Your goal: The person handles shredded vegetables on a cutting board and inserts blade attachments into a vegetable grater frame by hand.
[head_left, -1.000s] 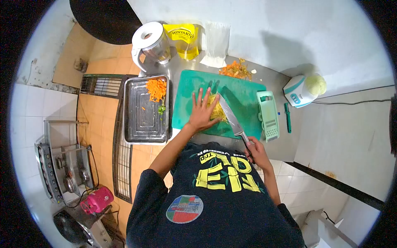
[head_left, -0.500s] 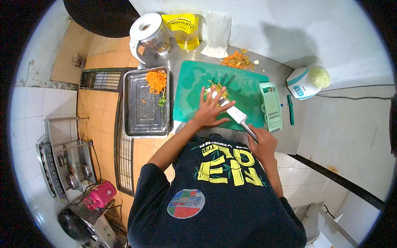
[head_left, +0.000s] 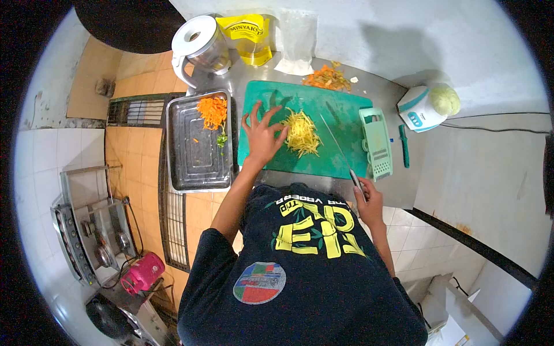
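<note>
A pile of thin pale-yellow vegetable strips (head_left: 302, 134) lies on the green cutting board (head_left: 340, 155). Just left of it is my left hand (head_left: 264, 138), fingers spread above the board with nothing in them. My right hand (head_left: 369, 202), at the board's front right edge, grips the handle of a kitchen knife (head_left: 343, 151). The blade is turned edge-on to the camera, pointing away from me, to the right of the strips and apart from them. A light-green grater (head_left: 377, 144) rests on the board's right end.
Left of the board stands a metal tray (head_left: 199, 158) with shredded carrot (head_left: 212, 112) and chopped green pieces (head_left: 222, 138). Behind are a blender jug (head_left: 202, 46), a yellow pouch (head_left: 248, 40) and peelings (head_left: 328, 78). At right are a kitchen scale (head_left: 416, 109) bearing a round pale-green vegetable (head_left: 445, 102) and a green-handled tool (head_left: 404, 147).
My left hand has moved left, off the strips and the blade. The knife has swung away to the right and turned edge-on, uncovering the pile.
</note>
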`<state>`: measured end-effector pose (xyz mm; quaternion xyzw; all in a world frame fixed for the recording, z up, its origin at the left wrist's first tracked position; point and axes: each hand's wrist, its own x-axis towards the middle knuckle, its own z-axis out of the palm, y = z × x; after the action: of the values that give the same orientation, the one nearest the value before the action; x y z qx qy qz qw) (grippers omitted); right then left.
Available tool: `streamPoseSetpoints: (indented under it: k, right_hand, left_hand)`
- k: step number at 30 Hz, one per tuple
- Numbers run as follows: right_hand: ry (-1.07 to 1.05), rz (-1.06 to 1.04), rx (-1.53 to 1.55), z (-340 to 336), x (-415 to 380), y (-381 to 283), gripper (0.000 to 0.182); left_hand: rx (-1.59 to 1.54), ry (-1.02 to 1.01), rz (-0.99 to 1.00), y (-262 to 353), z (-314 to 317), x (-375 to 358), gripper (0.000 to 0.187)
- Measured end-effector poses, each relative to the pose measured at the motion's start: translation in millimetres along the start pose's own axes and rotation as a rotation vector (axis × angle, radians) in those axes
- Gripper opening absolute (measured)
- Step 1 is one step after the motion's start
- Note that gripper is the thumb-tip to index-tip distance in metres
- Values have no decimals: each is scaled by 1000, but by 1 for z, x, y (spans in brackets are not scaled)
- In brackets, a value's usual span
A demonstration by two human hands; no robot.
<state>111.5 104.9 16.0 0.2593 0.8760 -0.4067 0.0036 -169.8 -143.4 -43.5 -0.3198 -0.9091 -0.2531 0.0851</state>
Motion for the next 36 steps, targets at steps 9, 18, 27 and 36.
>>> streamPoseSetpoints:
  k: [9,18,27,36]
  right_hand:
    - [4,6,80,33,-7,8,30]
    - [117,39,42,60,-7,3,31]
    - [163,12,7,63,-8,-15,31]
    - [126,103,-144,76,-23,13,31]
  left_hand:
    - [13,81,-39,-2,-1,-14,20]
    - [-119,126,-132,4,0,-31,11]
    - [-287,129,-286,11,7,-38,48]
    - [-334,146,-267,15,6,-43,61]
